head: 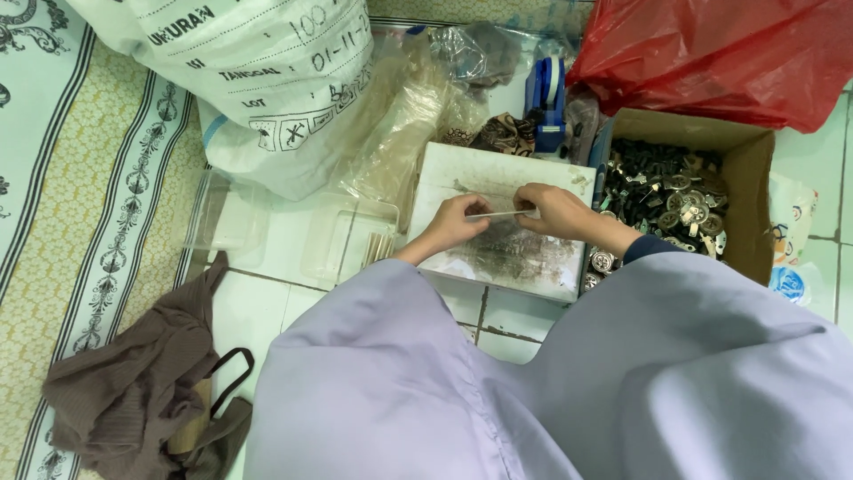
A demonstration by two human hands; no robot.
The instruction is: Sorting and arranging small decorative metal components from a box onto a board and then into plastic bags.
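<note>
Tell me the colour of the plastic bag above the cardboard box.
Red plastic bag, clearest in the head view, above the cardboard box.

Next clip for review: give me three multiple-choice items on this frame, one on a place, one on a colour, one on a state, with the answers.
1. Where is the cardboard box of small metal parts?
A. To the right of the white board
B. On the patterned mat
C. Under the brown cloth

2. What colour is the plastic bag at top right?
A. Blue
B. Red
C. Green

3. How is the thin strip held?
A. Lying loose on the floor
B. By one hand only
C. Between both hands

Answers: 1 A, the box stands against the right edge of the white board. 2 B, the bag is plainly red. 3 C, the left hand and right hand each pinch one end above the board.
</note>
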